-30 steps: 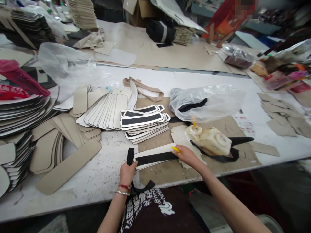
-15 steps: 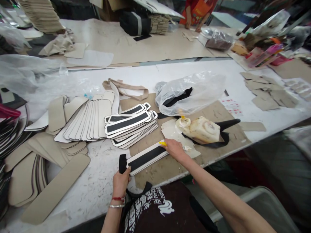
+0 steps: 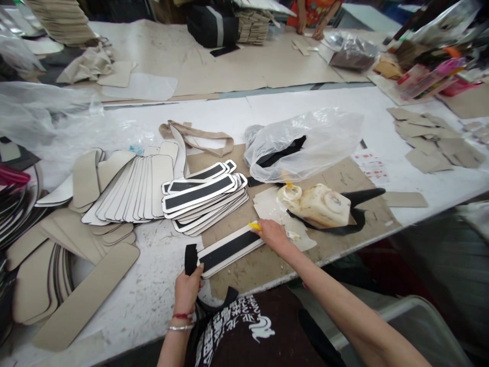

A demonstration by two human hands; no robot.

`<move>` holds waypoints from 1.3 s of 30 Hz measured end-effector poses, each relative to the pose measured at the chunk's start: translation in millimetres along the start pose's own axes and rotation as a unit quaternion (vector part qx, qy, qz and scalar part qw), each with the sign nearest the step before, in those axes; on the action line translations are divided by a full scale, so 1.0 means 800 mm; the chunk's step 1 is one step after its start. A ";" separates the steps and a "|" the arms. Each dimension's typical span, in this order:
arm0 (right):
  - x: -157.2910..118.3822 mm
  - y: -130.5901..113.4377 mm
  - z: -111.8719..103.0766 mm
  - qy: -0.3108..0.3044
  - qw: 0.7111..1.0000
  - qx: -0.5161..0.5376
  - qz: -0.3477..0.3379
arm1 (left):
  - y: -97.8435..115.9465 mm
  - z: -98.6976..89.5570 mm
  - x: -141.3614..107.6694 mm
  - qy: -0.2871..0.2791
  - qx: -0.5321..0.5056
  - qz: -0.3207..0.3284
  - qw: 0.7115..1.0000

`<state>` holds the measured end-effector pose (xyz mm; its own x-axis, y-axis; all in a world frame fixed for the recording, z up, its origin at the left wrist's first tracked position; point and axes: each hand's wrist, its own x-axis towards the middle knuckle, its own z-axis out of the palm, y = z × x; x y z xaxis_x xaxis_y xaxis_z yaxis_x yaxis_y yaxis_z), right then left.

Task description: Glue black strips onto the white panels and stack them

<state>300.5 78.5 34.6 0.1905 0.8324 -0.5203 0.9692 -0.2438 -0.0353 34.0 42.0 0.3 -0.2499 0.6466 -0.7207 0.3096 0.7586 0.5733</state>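
A long pale panel (image 3: 218, 244) with rounded corners and a black strip along its middle (image 3: 233, 250) lies slanted before me. My left hand (image 3: 186, 291) is closed at its near left end, the thumb resting on the panel; a short black band (image 3: 190, 259) sticks up from its fingers. At the panel's far right end, my right hand (image 3: 272, 236) is closed on a small yellow tool (image 3: 254, 226), whose kind is hidden by the fingers. Beyond the panel rests a stack of similar white-edged panels with black strips (image 3: 200, 192).
A stained, cut-open plastic container (image 3: 321, 204) stands right of my right hand. Behind it lies a clear plastic bag (image 3: 324, 145). Fanned beige panels (image 3: 141, 191) and a long beige piece (image 3: 89, 295) spread to the left. Across the table, a co-worker's hands (image 3: 310, 29) handle small pieces.
The view has shifted slightly. Both hands keep nearly the same place on the panel, and their grips look unchanged.
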 end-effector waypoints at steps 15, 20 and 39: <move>0.005 0.004 0.006 -0.008 1.000 -0.005 -0.009 | -0.005 -0.001 0.002 -0.009 0.020 0.016 1.000; 0.011 0.006 0.012 -0.007 1.000 -0.013 -0.021 | 0.000 0.000 0.000 -0.001 0.040 0.016 0.999; 0.008 -0.001 0.001 -0.010 1.000 -0.015 -0.009 | 0.004 0.002 -0.002 0.003 0.076 0.018 0.997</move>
<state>301.0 83.4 30.4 0.1705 0.8263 -0.5369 0.9766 -0.2141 -0.0193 36.9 43.7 2.7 -0.2420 0.6747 -0.6973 0.4541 0.7138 0.5331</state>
